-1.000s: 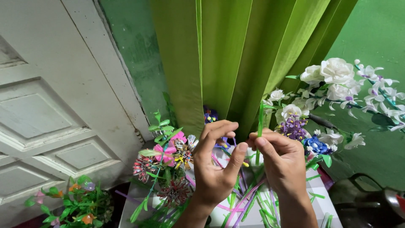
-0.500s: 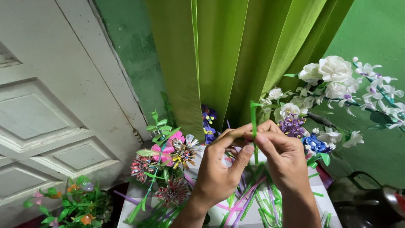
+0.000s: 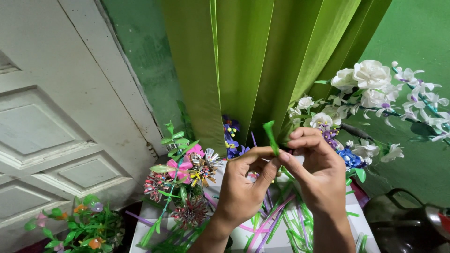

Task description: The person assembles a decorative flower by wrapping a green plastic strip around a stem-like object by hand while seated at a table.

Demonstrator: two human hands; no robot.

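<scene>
- Compared with half a second earlier, both hands sit slightly higher and closer together, and the green strip point(image 3: 270, 136) now stands a little left of its former place.
- Hidden parts — the strip's lower end disappears behind the fingers where the hands meet; what lies between the right palm and the strip cannot be made out.
- Left hand point(image 3: 243, 187): thumb and forefinger closed in a pinch on the strip, other fingers curled under.
- Right hand point(image 3: 314, 171): fingers bent tight over the same spot, fingertips meeting the left hand's; its grip on the strip is likely but partly concealed.
- Strip: narrow, bright green, upright with a slight lean — its tip rises above the knuckles in front of the green curtain point(image 3: 262, 61).
- Below the hands: loose green and pink strips on a white surface point(image 3: 276, 241), much of it covered by the forearms.
- Paper flowers stand left point(image 3: 185, 171) and right point(image 3: 370, 79); the right spray is cut off at the frame edge.
</scene>
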